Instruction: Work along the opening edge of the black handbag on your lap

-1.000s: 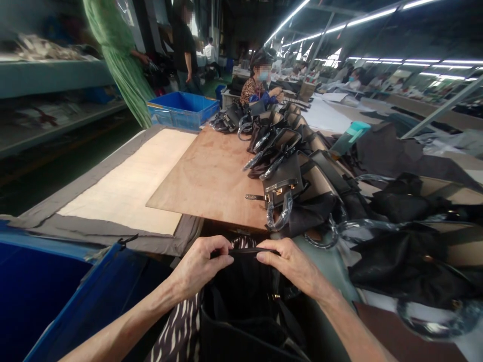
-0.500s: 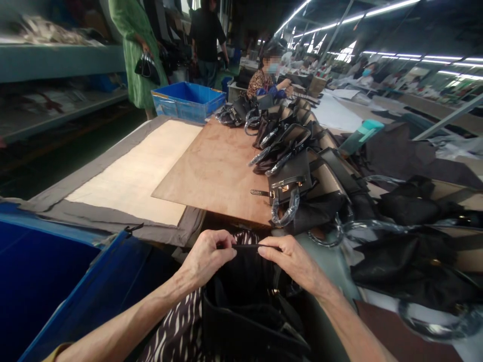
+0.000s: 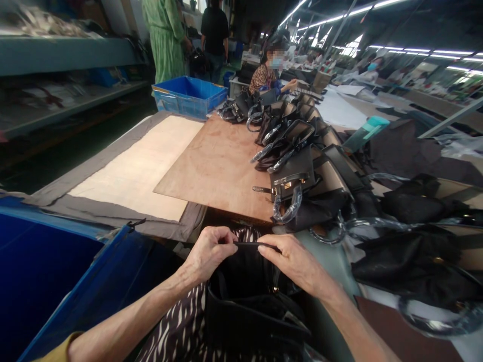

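Pinching the far rim (image 3: 248, 245) of the black handbag (image 3: 251, 322) with left hand (image 3: 210, 253) and right hand (image 3: 292, 259), probably to hold it taut.

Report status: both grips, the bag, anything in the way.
Left grip, right grip: pinching black edge. Bag open beneath. Other bags piled ahead and right, apart from both grips.

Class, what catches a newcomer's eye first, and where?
The left hand and right hand pinch an open black handbag by its edge, at lower centre. Beyond, black handbags with plastic-wrapped handles crowd a brown board at right. A blue bin sits near its far end.
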Demonstrator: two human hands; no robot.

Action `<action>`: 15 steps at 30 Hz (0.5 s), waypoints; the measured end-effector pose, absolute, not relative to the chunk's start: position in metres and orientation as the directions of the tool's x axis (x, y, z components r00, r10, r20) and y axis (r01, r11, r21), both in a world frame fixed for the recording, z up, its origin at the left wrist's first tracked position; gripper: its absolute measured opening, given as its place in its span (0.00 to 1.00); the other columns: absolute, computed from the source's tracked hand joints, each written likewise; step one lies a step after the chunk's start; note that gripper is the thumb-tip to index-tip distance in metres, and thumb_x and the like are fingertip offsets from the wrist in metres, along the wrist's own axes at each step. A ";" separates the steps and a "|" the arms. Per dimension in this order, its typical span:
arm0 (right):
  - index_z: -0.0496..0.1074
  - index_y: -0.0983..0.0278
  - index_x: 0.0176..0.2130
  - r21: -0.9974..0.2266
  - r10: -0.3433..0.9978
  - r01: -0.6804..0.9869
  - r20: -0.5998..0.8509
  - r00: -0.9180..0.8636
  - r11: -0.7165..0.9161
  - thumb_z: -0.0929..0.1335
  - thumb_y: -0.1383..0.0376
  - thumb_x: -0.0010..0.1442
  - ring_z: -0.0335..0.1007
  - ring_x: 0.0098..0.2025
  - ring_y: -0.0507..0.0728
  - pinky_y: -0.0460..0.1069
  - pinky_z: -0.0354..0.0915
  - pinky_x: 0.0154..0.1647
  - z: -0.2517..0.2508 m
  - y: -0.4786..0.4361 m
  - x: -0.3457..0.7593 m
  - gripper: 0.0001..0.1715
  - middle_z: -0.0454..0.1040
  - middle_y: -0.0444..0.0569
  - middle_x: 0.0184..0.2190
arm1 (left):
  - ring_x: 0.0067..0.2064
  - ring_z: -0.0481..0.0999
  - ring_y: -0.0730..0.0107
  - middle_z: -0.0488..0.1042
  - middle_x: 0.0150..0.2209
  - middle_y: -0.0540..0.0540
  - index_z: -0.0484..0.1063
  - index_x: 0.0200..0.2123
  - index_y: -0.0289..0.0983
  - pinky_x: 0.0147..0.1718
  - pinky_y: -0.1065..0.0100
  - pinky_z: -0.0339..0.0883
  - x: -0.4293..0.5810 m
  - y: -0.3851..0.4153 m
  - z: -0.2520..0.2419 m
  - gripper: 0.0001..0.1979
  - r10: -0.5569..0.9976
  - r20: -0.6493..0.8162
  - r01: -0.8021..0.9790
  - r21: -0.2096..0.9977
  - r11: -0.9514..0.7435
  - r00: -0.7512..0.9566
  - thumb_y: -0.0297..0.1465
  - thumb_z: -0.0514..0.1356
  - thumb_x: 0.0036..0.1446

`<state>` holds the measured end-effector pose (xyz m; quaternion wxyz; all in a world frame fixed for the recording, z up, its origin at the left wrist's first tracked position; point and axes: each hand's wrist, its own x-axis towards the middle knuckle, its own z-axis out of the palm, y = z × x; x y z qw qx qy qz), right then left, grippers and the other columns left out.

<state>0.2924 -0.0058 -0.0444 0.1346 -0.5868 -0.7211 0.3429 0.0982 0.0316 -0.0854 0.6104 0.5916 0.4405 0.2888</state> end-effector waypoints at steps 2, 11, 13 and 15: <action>0.70 0.61 0.35 -0.543 0.937 0.823 -0.171 -0.303 0.167 0.59 0.64 0.60 0.65 0.34 0.53 0.46 0.57 0.36 -0.037 -0.006 0.288 0.11 0.72 0.43 0.33 | 0.30 0.65 0.73 0.69 0.27 0.51 0.60 0.17 0.34 0.30 0.72 0.55 0.098 0.031 -0.085 0.07 0.873 -0.193 0.175 0.976 0.127 0.448 0.25 0.56 0.43; 0.71 0.61 0.31 -0.315 0.914 0.893 -0.142 -0.380 0.322 0.61 0.60 0.60 0.66 0.30 0.52 0.46 0.55 0.30 -0.031 -0.004 0.283 0.12 0.72 0.43 0.27 | 0.30 0.66 0.72 0.70 0.27 0.51 0.61 0.17 0.34 0.30 0.72 0.56 0.096 0.027 -0.078 0.07 0.884 -0.187 0.206 0.973 0.106 0.429 0.25 0.56 0.43; 0.71 0.62 0.29 -0.233 0.916 0.911 -0.140 -0.377 0.340 0.60 0.62 0.61 0.66 0.29 0.52 0.47 0.54 0.29 -0.030 -0.005 0.278 0.14 0.73 0.44 0.26 | 0.31 0.67 0.71 0.70 0.26 0.51 0.61 0.17 0.35 0.31 0.71 0.57 0.096 0.025 -0.076 0.07 0.888 -0.173 0.225 0.971 0.081 0.425 0.25 0.56 0.43; 0.70 0.62 0.28 -0.189 0.915 0.921 -0.160 -0.371 0.341 0.59 0.63 0.61 0.66 0.28 0.52 0.47 0.53 0.28 -0.027 -0.007 0.271 0.15 0.73 0.45 0.26 | 0.31 0.67 0.71 0.70 0.26 0.51 0.60 0.16 0.35 0.32 0.71 0.57 0.098 0.024 -0.073 0.08 0.889 -0.165 0.244 0.968 0.062 0.427 0.25 0.56 0.43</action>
